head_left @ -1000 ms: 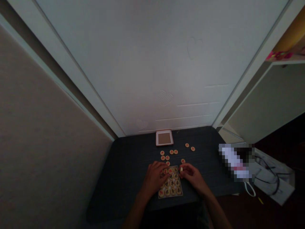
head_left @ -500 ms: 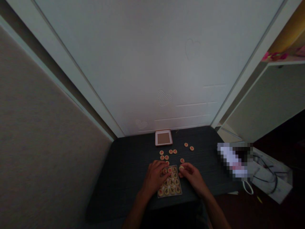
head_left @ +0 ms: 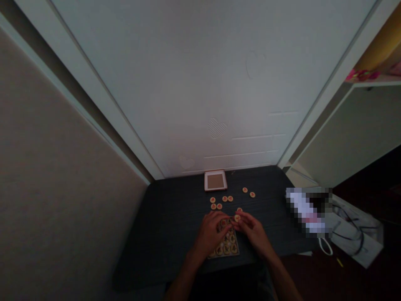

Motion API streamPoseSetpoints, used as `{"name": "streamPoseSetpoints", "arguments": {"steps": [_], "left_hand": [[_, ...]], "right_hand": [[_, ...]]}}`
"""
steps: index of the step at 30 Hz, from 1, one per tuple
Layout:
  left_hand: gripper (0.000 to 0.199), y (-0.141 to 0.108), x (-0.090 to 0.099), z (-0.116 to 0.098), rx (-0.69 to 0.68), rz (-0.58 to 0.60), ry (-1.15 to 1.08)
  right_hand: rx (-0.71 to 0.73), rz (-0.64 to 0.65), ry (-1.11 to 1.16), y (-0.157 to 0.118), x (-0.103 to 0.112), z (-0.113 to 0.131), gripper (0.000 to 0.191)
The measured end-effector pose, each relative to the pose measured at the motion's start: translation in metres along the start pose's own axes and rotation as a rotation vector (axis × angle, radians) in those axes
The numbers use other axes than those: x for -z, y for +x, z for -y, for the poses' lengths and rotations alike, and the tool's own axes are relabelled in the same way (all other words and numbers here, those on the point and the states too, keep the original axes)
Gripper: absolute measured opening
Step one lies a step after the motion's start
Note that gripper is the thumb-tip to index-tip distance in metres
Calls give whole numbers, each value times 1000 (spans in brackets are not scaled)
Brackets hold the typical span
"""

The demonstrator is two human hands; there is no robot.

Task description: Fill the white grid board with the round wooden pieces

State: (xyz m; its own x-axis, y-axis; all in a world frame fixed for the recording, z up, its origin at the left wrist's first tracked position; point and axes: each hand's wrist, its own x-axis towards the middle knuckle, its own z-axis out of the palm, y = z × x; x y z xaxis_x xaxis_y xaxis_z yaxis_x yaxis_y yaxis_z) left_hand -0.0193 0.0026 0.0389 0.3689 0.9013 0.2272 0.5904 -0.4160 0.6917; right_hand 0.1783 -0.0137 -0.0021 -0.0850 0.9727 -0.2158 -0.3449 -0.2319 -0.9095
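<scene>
A shallow box (head_left: pixel 238 251) holds rows of round xiangqi pieces (head_left: pixel 226 249), marked with black or red characters. Over its left and far part lies my left hand (head_left: pixel 210 233), thumb and fingers apart, hiding some pieces. My right hand (head_left: pixel 250 230) is at the box's far right corner, pinching a single xiangqi piece (head_left: pixel 237 218) at thumb and fingertips. The tips of both hands are close together; whether they touch I cannot tell. Just beyond the right fingers another piece (head_left: pixel 239 210) lies partly hidden on the dark table (head_left: pixel 163 230).
Several loose pieces (head_left: pixel 224 199) lie scattered beyond the box. The box lid (head_left: pixel 216 171) rests inside up near the white wall panel (head_left: pixel 200 83). Right of the table are a blurred-out object (head_left: pixel 305 211) and a pale case with cables (head_left: pixel 369 242).
My left hand has moved right across the box, covering more pieces. My right hand has shifted slightly left and turned its piece so the face shows.
</scene>
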Motion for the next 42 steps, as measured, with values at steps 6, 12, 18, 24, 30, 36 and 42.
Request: {"name": "streamPoseSetpoints", "arguments": {"steps": [6, 12, 18, 24, 30, 36, 42], "left_hand": [[18, 3, -2, -7, 46, -25, -29], [19, 5, -5, -8, 114, -9, -105], [21, 5, -8, -7, 144, 27, -171], [21, 5, -13, -6, 196, 17, -352], [17, 6, -13, -9, 190, -12, -345], [18, 7, -9, -12, 157, -22, -287], [17, 7, -4, -17, 93, 36, -281]], "right_hand": [[21, 20, -76, -4, -10, 5, 45], [76, 12, -194, -6, -14, 6, 40], [96, 4, -222, -7, -13, 8, 36], [124, -35, -221, -5, -13, 8, 36], [105, -40, -189, -6, -15, 8, 40], [78, -26, -197, -9, -17, 10, 44], [87, -37, -220, -10, -17, 12, 42]]}}
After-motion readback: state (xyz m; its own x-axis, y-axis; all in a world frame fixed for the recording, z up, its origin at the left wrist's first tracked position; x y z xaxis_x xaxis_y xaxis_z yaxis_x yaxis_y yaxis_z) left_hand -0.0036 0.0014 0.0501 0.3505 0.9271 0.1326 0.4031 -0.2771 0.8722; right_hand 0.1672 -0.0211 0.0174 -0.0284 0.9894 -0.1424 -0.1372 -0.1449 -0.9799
